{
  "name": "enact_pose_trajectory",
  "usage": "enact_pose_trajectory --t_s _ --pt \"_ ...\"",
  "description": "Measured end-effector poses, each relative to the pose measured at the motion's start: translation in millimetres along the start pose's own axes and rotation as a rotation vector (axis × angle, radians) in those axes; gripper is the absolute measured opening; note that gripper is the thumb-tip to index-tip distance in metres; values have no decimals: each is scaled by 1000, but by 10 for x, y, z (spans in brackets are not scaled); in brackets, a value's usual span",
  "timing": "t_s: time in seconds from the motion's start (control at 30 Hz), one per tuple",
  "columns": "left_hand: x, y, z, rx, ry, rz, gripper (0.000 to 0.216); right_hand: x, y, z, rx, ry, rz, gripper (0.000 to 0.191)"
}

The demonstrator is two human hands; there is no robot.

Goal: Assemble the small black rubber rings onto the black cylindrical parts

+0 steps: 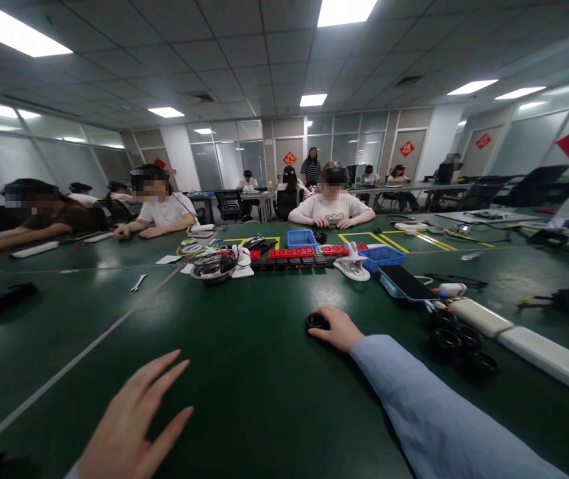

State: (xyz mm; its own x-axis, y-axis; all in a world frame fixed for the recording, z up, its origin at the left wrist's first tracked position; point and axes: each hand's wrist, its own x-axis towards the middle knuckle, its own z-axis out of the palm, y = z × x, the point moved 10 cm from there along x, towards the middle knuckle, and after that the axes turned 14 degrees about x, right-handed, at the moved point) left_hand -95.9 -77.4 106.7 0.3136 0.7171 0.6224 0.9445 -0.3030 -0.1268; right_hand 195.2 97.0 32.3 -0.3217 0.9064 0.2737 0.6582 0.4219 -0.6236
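My right hand (337,328), in a light blue sleeve, reaches forward over the green table (244,372) and closes its fingers on a small round black part (317,322) that rests on the surface. My left hand (132,419) hovers low at the near left with its fingers stretched out and apart, holding nothing. Several more black ring-shaped parts (456,342) lie in a cluster to the right of my right arm.
Across the table lie a row of red and black blocks (291,253), two blue bins (384,257), a white tool (353,266), a metal bowl (211,269), a phone (406,283) and white bars (554,359). Several seated people face the table.
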Motion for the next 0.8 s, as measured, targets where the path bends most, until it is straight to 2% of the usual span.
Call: enact_pose_trajectory --t_s 0.1,0.2,0.27,0.33,0.4,0.5,0.67,0.8 --pt "550 556 427 -178 -186 110 40 2 6 6 5 -6 -7 38" --pt "1004 1029 1058 -328 -381 142 49 2 2 5 15 -14 -14 39" --pt "1217 1152 1475 -356 -440 44 56 -1 -15 15 14 -35 -27 41" --pt "1343 1280 1772 -396 -450 13 55 -6 -40 35 11 -64 -48 45" --pt "1406 1445 1895 -462 -424 77 50 -5 -65 57 11 -88 -74 47" --pt "1426 1574 1894 -455 -390 158 52 16 -90 86 24 -104 -110 45" --pt "1429 1513 1893 -434 -412 98 50 44 -84 147 77 -132 -116 43" --pt "1424 1394 1949 -448 -431 22 52 14 -114 119 149 -107 -113 61"
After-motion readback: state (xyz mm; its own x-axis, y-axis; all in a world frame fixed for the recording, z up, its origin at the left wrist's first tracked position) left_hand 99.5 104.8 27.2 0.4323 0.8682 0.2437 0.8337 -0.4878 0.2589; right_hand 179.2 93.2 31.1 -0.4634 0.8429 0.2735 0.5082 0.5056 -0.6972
